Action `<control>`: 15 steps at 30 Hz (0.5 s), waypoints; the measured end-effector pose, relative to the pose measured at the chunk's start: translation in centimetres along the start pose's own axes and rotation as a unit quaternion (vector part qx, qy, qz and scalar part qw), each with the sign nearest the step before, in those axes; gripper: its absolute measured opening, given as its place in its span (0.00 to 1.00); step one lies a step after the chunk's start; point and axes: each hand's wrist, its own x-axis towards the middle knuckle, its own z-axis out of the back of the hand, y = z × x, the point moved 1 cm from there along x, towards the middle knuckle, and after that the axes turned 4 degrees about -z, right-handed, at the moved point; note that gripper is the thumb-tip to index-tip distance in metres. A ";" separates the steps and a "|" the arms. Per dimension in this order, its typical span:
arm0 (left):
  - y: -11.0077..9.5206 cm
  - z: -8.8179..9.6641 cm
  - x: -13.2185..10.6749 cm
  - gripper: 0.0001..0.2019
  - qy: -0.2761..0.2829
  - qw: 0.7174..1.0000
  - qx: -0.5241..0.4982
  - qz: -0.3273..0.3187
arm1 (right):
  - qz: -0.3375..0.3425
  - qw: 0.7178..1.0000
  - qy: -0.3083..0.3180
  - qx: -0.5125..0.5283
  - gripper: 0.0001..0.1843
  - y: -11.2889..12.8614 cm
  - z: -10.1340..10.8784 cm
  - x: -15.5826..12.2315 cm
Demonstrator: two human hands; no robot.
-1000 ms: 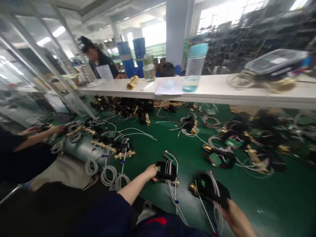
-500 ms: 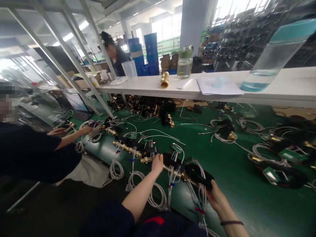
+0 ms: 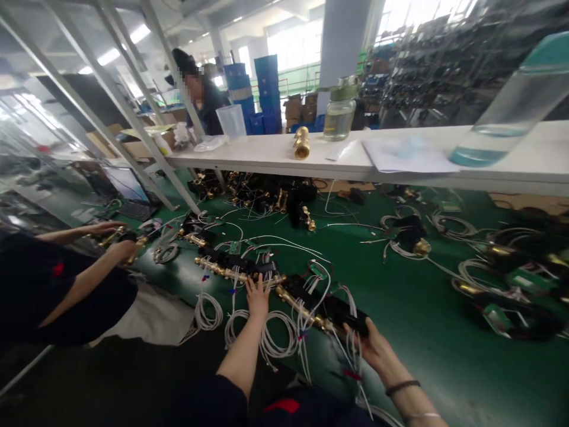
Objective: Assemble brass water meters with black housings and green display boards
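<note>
A row of brass pipe fittings with black housings runs across the green bench in front of me. My left hand (image 3: 258, 298) lies with spread fingers against a brass fitting with a black housing (image 3: 265, 270) in the middle of the row. At the row's near right end, my right hand (image 3: 372, 347) is wrapped around a black-housed brass fitting (image 3: 342, 313). Its fingers are partly hidden under the housing. Grey cables hang from it past a red tag (image 3: 352, 375). Below my left hand, a coiled grey cable (image 3: 279, 335) hangs at the bench edge.
At left, a co-worker's hands (image 3: 122, 243) hold another brass fitting. A white shelf (image 3: 253, 155) spans the back, carrying a brass fitting (image 3: 301, 143), a glass jar (image 3: 340, 112) and a tilted bottle (image 3: 502, 112). More cabled assemblies (image 3: 502, 296) lie at right.
My left hand has moved left along the row, and its fingers have spread. My right hand and its fitting have shifted slightly left. The co-worker's hands have also moved left.
</note>
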 end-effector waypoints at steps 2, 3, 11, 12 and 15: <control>0.5 1.0 1.7 0.28 0.002 1.000 -0.004 -0.006 | -0.011 1.000 0.005 0.027 0.14 -1.0 -2.4 -0.2; 0.6 1.6 2.3 0.28 0.001 1.000 -0.007 -0.010 | -0.012 0.999 0.009 0.040 0.15 -1.4 -3.5 -0.3; -6.0 6.0 1.6 0.35 -0.051 0.990 -0.103 -0.076 | 0.000 0.992 0.011 0.128 0.14 -1.6 -4.8 -1.9; -7.9 6.2 0.9 0.35 -0.033 0.985 -0.130 -0.108 | 0.011 0.990 0.002 0.140 0.14 -1.3 -3.7 -2.2; -13.8 6.6 -1.8 0.32 0.161 0.914 -0.280 -0.247 | 0.044 0.983 -0.043 0.176 0.11 -0.3 1.1 -3.4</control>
